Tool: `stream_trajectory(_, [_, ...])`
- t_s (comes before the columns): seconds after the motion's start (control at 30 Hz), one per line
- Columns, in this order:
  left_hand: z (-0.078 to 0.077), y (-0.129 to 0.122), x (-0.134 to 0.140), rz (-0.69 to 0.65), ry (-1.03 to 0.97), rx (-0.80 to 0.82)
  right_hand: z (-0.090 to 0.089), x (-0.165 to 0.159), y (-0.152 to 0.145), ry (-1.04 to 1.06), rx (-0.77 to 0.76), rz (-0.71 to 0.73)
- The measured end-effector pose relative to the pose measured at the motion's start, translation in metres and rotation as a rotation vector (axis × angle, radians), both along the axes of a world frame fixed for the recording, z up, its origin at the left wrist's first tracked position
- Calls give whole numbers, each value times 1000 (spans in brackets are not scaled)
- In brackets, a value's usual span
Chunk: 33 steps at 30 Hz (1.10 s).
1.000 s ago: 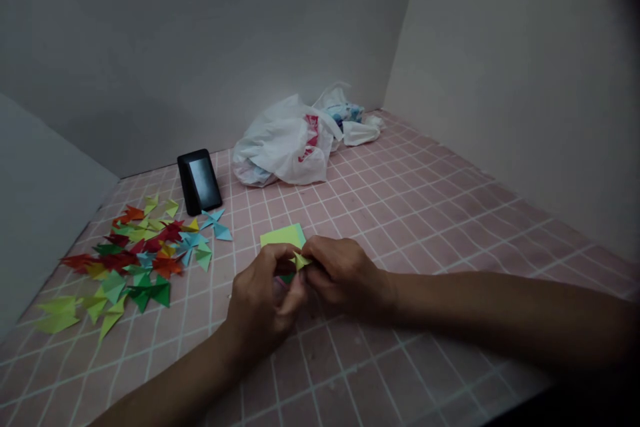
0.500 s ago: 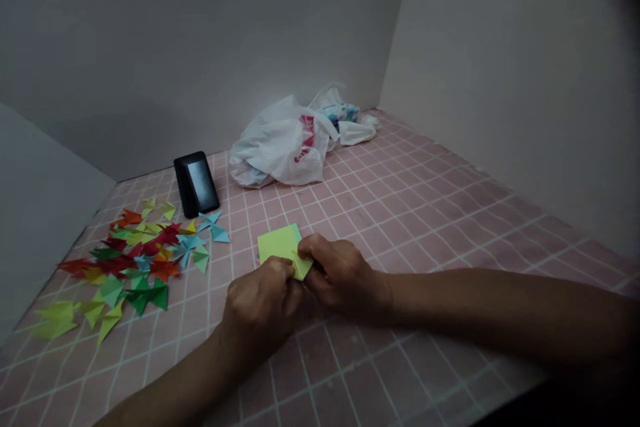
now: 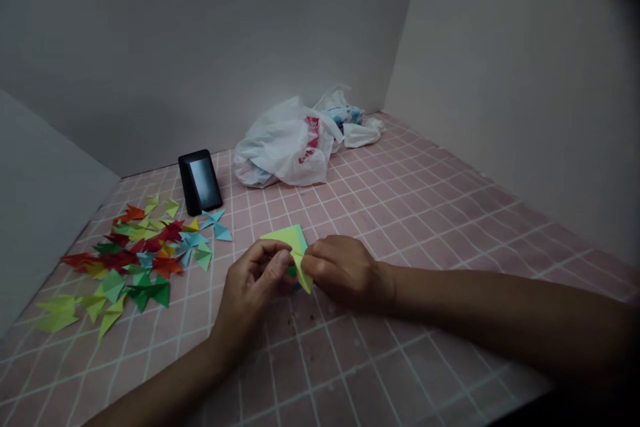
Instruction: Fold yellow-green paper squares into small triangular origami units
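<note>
Hands meet low at the middle of the pink tiled counter (image 3: pixel 425 213), both forearms reaching in from the near edge and angling toward each other. The left hand (image 3: pixel 253 287) is turned with its back toward the camera, fingers curled and thumb and forefinger closed on the near edge of a yellow-green paper piece (image 3: pixel 301 270). The right hand (image 3: pixel 340 270) lies knuckles up, wrist close to the counter, its fingertips pinching the same piece from the other side, so the two hands nearly touch around it. The piece hangs between them as a narrow folded point aimed down at the counter (a bit of darker green shows just behind it, though what that belongs to I cannot tell). Just beyond the hands lies a small stack of paper squares (image 3: pixel 285 235), yellow-green on top with a blue edge peeking out at the right.

Off to the left, well apart from the hands, is a scatter of folded paper shapes (image 3: pixel 135 257) in red, orange, green, yellow and blue. A dark phone (image 3: pixel 200 181) stands propped upright behind them, and a crumpled white plastic bag (image 3: pixel 285 143) sits farther back near the corner of the grey walls.
</note>
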State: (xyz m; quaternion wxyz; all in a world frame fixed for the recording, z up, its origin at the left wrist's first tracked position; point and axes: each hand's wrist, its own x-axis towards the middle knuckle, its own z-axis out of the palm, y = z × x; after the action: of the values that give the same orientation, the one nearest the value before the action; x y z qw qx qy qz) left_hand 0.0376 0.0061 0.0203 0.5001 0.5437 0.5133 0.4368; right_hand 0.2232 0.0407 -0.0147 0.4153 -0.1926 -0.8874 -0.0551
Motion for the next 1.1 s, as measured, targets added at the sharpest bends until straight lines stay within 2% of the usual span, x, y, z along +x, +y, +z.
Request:
stream_trajectory(0.17, [3,3,1,-45,-18,-64,6,3,2,-75,136,-29])
stream_trajectory(0.37, [-2,4,-1,-52,-97,-106,3,3,2,-92,118,-46])
stream_trajectory(0.5, [-7,6,-1,-78,-150,-138,-1,1,3,-25,112,-23])
stream_trajectory(0.77, [-11,6,-2,-111,-171,-137,-4,-6,2,140,-58,-1])
stream_trajectory(1.1, [-13,8,-3,-111,-192,-175,-11,-7,4,233,-319,95])
